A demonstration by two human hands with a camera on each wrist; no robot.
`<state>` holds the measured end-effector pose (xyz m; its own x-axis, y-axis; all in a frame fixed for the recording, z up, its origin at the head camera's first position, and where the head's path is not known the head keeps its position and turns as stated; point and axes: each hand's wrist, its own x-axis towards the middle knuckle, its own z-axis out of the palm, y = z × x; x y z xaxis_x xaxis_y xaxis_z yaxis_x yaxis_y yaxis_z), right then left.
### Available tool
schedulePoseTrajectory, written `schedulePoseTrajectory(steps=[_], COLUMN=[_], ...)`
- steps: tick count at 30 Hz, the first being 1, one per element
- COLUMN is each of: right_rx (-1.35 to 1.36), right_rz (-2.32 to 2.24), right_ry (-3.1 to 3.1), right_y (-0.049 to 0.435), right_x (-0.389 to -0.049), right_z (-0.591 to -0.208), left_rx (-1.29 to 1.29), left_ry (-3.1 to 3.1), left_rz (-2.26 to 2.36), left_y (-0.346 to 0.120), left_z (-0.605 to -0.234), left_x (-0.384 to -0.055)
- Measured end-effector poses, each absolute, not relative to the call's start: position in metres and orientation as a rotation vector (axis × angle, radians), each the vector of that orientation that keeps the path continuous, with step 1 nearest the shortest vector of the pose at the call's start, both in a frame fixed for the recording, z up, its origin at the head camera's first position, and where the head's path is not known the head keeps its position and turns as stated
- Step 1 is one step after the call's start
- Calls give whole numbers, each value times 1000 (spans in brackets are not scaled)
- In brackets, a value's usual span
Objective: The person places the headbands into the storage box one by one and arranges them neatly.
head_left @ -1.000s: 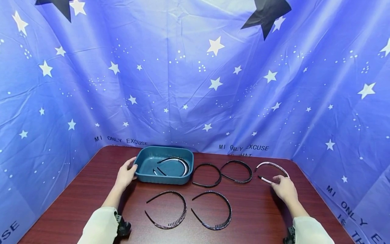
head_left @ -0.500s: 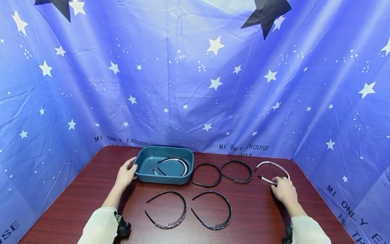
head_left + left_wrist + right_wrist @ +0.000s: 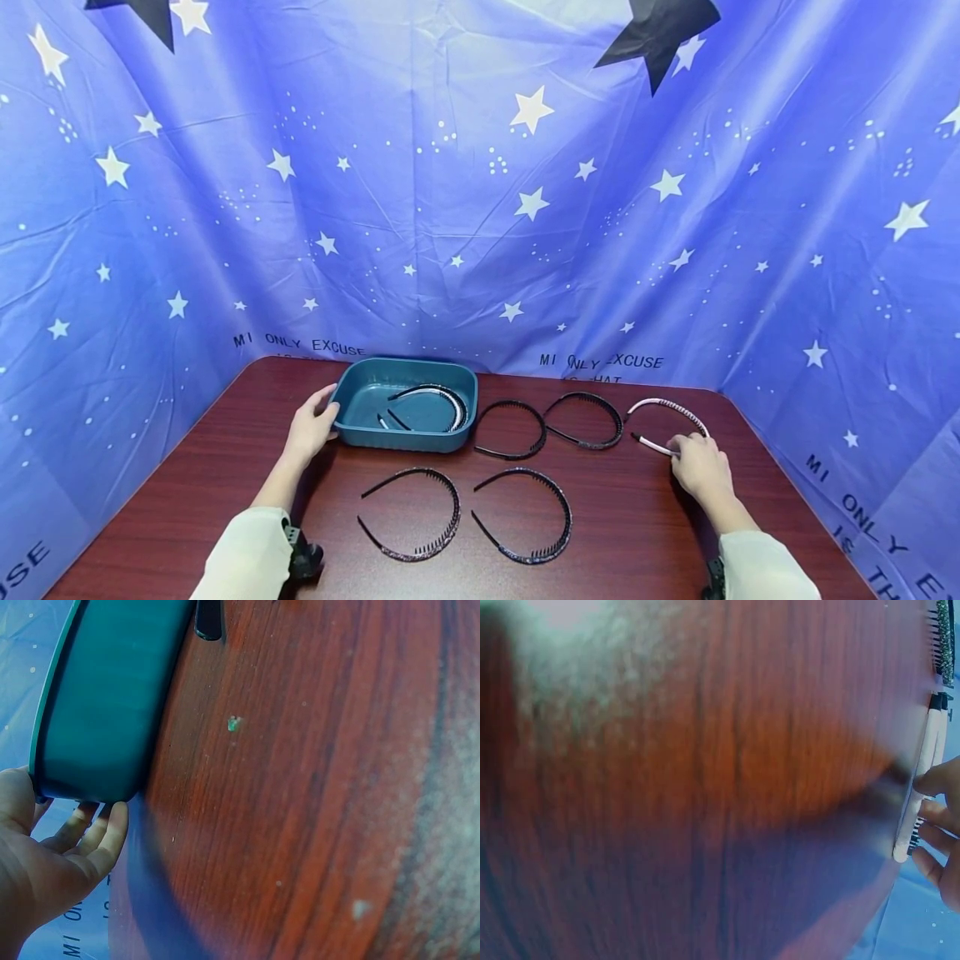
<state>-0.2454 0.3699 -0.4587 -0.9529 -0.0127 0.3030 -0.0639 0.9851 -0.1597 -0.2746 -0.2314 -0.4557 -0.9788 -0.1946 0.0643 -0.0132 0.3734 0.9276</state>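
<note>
At the table's right side my right hand (image 3: 702,472) holds a pale pink headband (image 3: 651,445) by its near side. In the right wrist view the thumb lies against the pink headband (image 3: 928,746), with the fingers (image 3: 934,838) behind it. My left hand (image 3: 306,427) is at the left end of a teal plastic box (image 3: 405,441). Seen from the left wrist, its fingertips touch the end wall of the teal box (image 3: 112,697), the fingers fairly straight. Inside the box, toward its right side, lie black and white headbands (image 3: 456,408).
Beside the box lie two black toothed headbands, one near it (image 3: 542,429) and one farther right (image 3: 618,425). Two glittery headbands, one left (image 3: 455,512) and one right (image 3: 566,517), lie nearer the front of the dark red table (image 3: 622,533). A blue starry curtain (image 3: 450,208) surrounds the table.
The pink headband has shifted slightly left, closer to the neighbouring black one, with the right hand on it. The left hand and the box stay in place.
</note>
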Motion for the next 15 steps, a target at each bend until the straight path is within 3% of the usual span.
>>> schedulePoseTrajectory(steps=[15], right_rx=[70], right_rz=[207], right_ry=[-2891], right_y=[379], right_x=[-242], right_z=[-452], left_rx=[178], left_ry=[-2462], left_rz=[-1657], left_y=[-232], left_z=[-456], left_x=[-275])
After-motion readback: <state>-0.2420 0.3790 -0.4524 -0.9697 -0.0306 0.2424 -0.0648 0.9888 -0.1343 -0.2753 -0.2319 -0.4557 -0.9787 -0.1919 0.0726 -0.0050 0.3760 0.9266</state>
